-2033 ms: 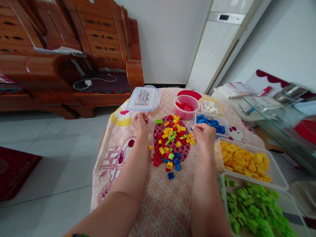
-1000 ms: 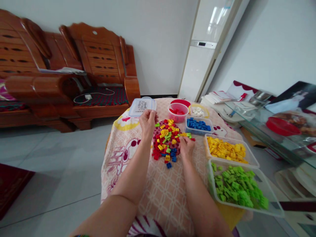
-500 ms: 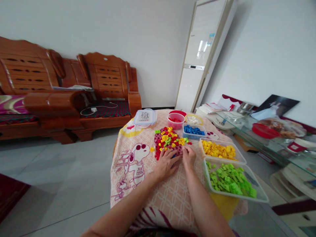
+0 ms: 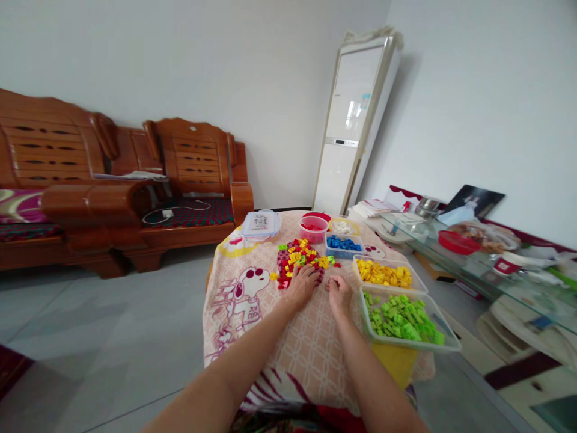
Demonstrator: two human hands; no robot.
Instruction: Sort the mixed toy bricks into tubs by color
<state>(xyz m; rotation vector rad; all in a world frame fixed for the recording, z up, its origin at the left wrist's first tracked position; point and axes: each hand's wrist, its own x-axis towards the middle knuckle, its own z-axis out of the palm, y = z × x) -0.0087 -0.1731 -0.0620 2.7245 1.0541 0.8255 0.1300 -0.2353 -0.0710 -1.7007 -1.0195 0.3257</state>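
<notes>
Your left hand [image 4: 303, 285] lies palm down at the near edge of the loose heap of red, yellow and green plastic bricks [image 4: 297, 257] on the pink patterned tablecloth [image 4: 311, 346], fingers outstretched and relaxed. Your right hand [image 4: 339, 293], just right of the heap, has curled fingers; whether they pinch anything you cannot tell. Right of the heap stands a clear rectangular plastic tray [image 4: 419, 283] of yellow bricks.
</notes>
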